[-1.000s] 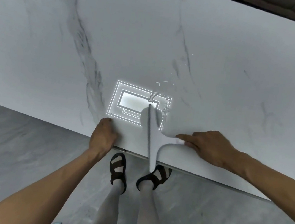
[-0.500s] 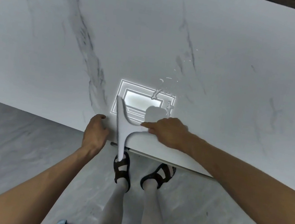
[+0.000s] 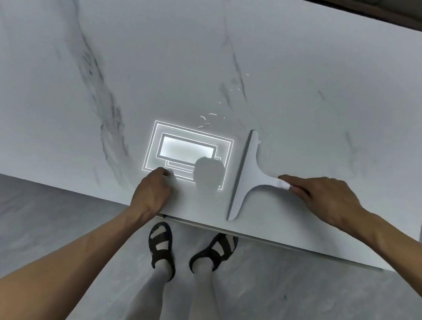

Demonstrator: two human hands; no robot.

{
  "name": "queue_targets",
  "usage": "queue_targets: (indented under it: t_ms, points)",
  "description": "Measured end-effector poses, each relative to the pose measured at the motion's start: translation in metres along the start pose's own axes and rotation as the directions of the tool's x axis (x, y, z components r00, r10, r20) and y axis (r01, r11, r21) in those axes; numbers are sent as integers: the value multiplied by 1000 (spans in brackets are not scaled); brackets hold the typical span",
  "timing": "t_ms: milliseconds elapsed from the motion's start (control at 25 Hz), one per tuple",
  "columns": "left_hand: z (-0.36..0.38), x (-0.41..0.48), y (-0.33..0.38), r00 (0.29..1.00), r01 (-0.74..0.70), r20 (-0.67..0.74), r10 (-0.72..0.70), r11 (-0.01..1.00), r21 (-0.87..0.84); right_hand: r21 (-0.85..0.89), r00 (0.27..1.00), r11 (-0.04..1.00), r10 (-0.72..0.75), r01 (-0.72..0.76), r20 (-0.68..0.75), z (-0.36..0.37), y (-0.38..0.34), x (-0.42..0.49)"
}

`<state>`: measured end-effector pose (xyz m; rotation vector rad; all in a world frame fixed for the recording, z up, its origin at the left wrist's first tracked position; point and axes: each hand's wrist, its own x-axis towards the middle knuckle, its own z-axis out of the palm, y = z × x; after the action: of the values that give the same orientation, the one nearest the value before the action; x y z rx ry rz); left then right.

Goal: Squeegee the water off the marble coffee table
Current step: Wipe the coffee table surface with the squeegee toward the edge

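- grey stone-look floor [image 3: 25, 216] runs under a white marble coffee table [image 3: 165, 48] with dark veins; its near edge crosses my view from left to lower right, and its far right corner is rounded.
- my right hand [image 3: 324, 200] reaches in from the right, forearm angled up from the lower right, palm down and low over the tabletop. its fingers [image 3: 289, 181] are closed around the end of the handle of the white squeegee [image 3: 246, 175], index finger laid along the top.
- the squeegee lies flat on the marble near the near edge, right of centre. its blade's long axis runs near to far, tilted slightly, with the near tip almost at the table edge. the handle sticks out to the right, toward my right hand, and the blade edge faces left.
- my left hand [image 3: 152, 192] rests on the table at the near edge, left of the squeegee and apart from it; fingers curled under loosely, knuckles up, holding nothing.
- water droplets [image 3: 209, 118] sit scattered just beyond the far end of the blade and further out along a vein.
- a bright rectangular light reflection [image 3: 179, 148] glows on the marble between my left hand and the blade, with a round shadow cutting its near right corner.
- my feet in dark sandals [image 3: 161, 244] stand on the floor just below the table edge.
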<state>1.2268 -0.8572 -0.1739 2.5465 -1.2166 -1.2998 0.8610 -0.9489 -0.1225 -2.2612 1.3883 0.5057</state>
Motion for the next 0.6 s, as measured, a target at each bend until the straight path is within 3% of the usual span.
queue_targets:
  t_ms: [240,440,600]
  points:
    - [1,-2,-23,999,-32,42,28,994,107,57,923,946,-323,319,210,39,-107,27]
    - [12,-10,-18,994,-42,104,25,985,166,-55,942,957,-271,286,200,30,-61,23]
    - [20,-19,9,990,-36,137,16,989,143,-187,968,968,-124,166,218,-13,7,6]
